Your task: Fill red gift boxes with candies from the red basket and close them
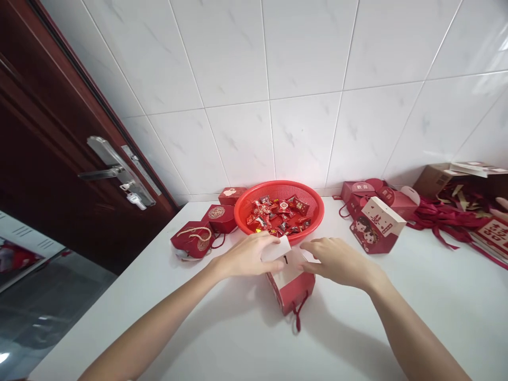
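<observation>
A red paper gift box (296, 293) with a cord handle hanging at its front rests on the white table before me, its pale flaps raised at the top. My left hand (250, 255) grips the white flap on the box's left, thumb low and fingers above. On the opposite side, my right hand (337, 262) holds the box's right flap between thumb and fingers. The fingertips partly hide the flap edges. Just behind the box is a red plastic basket (240, 219) with wrapped candies (283, 211) inside.
Closed dark red boxes (192, 238) stand left of the basket. More gift boxes (377, 225) sit to the right, beside dark red ribbons (440, 217) and a cardboard carton (431, 182). A tiled wall (305, 121) backs the table; a door (59, 132) is at left.
</observation>
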{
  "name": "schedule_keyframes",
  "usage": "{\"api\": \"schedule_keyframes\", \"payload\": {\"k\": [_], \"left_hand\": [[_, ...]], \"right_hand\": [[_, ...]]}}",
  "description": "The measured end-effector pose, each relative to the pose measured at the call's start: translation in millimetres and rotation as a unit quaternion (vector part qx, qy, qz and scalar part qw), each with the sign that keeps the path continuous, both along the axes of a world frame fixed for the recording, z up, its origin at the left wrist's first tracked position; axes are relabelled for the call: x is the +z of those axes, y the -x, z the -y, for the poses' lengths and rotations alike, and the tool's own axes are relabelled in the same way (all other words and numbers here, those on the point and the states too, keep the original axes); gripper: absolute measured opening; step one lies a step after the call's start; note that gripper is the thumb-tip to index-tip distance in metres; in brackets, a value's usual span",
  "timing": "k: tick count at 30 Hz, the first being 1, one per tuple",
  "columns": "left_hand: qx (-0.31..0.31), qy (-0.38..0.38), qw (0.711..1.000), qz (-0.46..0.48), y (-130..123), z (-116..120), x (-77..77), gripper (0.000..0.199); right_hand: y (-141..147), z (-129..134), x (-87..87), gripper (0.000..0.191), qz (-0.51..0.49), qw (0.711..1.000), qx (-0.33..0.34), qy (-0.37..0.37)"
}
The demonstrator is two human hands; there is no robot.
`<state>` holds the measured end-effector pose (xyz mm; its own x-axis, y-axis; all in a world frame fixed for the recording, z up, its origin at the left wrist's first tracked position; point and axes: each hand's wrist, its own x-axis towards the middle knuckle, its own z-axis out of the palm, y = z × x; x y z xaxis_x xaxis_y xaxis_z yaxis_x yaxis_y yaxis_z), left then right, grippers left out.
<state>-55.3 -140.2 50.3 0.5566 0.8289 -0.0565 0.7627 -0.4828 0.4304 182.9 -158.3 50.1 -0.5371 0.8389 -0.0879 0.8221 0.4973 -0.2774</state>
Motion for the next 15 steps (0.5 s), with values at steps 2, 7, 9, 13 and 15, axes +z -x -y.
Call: {"api": "schedule_keyframes", "payload": {"k": [2, 7, 9, 13, 15], "left_hand": [[-0.01, 0.055, 0.998, -0.028, 4.5, 5.8, 4.6, 0.077], [-0.005, 0.132, 0.987, -0.093, 16.9, 16.0, 6.1, 0.103], [0.002, 0.145, 0.983, -0.109, 20.4, 18.5, 1.7, 0.111], [-0.009, 0.167, 0.98, -0.111, 23.6, 21.1, -8.1, 0.119], [-0.011, 0.175, 0.979, -0.105, 24.9, 21.8, -13.4, 0.12]], "right_hand": [[0.5, 0.5, 0.1, 0.027, -0.027, 0.999, 0.035, 0.01], [1.8, 1.5, 4.6, 0.029, -0.045, 0.994, 0.089, 0.041], [-1.3, 1.1, 6.2, 0.03, -0.031, 0.995, 0.072, 0.054], [-9.3, 0.3, 6.8, 0.07, 0.008, 0.994, 0.044, 0.101], [-10.7, 0.5, 6.8, 0.085, 0.043, 0.99, 0.034, 0.134]]}}
